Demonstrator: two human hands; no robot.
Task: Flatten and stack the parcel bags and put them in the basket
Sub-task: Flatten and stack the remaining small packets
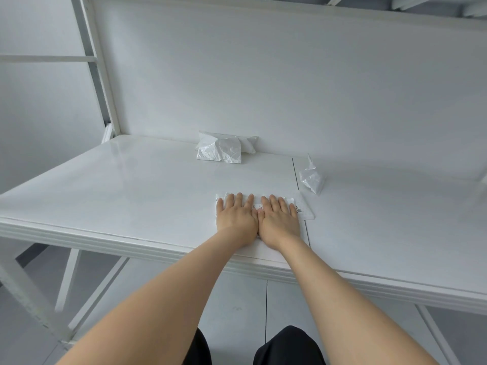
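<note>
A white parcel bag [305,210] with a printed label lies flat on the white table [131,191], near the front edge. My left hand [235,216] and my right hand [279,219] press on it side by side, palms down, fingers straight and spread. The hands cover most of the bag. A crumpled white parcel bag [220,150] lies at the back of the table against the wall. A second crumpled white bag [312,177] stands to the right, just beyond the flat one. No basket is in view.
A seam [296,175] runs front to back through the table top beside the flat bag. White shelf posts [100,69] rise at the left, and a white back panel closes off the far side. My dark-clad knees show below the table edge.
</note>
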